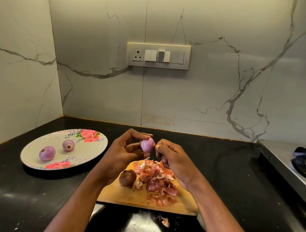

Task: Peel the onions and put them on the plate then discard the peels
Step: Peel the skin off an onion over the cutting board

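Observation:
My left hand (pixel 122 151) holds a small pale purple onion (pixel 147 144) in its fingertips above the wooden cutting board (pixel 135 198). My right hand (pixel 173 159) pinches at the onion's right side with thumb and forefinger. A heap of pink onion peels (pixel 158 179) lies on the board, with an unpeeled brown onion (pixel 127 178) at its left. Two peeled onions (pixel 47 153) (pixel 68 145) rest on the floral plate (pixel 91 146) to the left.
The black counter (pixel 5 192) runs to a marble wall with a switch panel (pixel 157 55). A steel gas stove (pixel 304 170) stands at the right. A stray peel (pixel 165 221) lies on the counter in front of the board.

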The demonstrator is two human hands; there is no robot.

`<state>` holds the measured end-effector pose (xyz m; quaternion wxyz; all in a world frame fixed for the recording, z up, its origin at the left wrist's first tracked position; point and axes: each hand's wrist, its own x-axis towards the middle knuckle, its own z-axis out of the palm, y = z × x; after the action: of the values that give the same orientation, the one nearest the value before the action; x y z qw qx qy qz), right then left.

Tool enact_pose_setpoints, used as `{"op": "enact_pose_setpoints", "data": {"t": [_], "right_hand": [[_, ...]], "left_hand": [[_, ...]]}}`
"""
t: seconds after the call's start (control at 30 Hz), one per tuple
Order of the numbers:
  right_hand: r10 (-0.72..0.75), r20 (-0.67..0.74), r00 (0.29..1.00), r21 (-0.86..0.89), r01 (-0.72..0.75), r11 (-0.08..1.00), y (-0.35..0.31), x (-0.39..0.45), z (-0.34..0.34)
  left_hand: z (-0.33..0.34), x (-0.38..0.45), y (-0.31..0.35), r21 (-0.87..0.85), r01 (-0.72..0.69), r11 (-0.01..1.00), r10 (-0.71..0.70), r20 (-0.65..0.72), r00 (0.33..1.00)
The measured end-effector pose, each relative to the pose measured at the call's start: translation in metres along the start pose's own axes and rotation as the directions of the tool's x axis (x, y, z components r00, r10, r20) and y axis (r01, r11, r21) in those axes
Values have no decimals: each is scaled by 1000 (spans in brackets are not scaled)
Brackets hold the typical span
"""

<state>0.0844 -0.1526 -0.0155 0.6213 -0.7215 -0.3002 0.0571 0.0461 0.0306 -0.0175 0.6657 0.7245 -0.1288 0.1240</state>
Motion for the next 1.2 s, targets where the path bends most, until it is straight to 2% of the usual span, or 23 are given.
{"op": "enact_pose_setpoints", "data": {"t": [0.13, 0.3, 0.37, 0.47, 0.57, 0.6, 0.67, 0.73, 0.8, 1.0, 1.1, 1.2], "right_hand": [[9, -13, 1000, 49, -8, 999, -1, 1, 4], [-8, -11, 1000, -93, 7, 996, 0, 2, 5], [-4, -18, 1000, -104, 2, 995, 1, 2, 4], [6, -14, 1000, -55, -7, 998, 1, 1, 3], [-2, -21, 1000, -32, 1, 999, 1, 1, 3], [-4, -17, 1000, -46, 3, 999, 1, 1, 4], [0, -1, 1000, -77, 0, 997, 3, 3, 5], [5, 12, 1000, -96, -4, 995, 5, 4, 7], [7, 15, 1000, -93, -5, 996, 4, 3, 7], [23, 26, 999, 69, -25, 997, 1, 2, 8], [23, 20, 1000, 85, -24, 996, -1, 1, 8], [26, 37, 999, -12, -26, 1000, 0, 1, 7]], "left_hand": [[2, 1, 1, -23, 11, 1000, -11, 10, 1000], [5, 2, 2, 247, 75, 966, -65, -45, 997], [3, 2, -1, 212, 37, 977, -33, -21, 999], [-3, 2, -3, 69, -24, 997, 23, 18, 1000], [0, 2, -1, -12, 0, 1000, 0, 27, 1000], [2, 2, 1, 11, 24, 1000, -24, 2, 1000], [5, 2, 3, 165, 68, 984, -60, -53, 997], [7, 1, 2, 282, 88, 955, -79, -43, 996], [6, 1, -1, 261, 57, 964, -57, -6, 998], [-1, 2, -3, -6, -59, 998, 59, 9, 998], [1, 3, -3, 14, 4, 1000, -4, -10, 1000], [3, 4, -4, 147, 82, 986, -78, -35, 996]]}}
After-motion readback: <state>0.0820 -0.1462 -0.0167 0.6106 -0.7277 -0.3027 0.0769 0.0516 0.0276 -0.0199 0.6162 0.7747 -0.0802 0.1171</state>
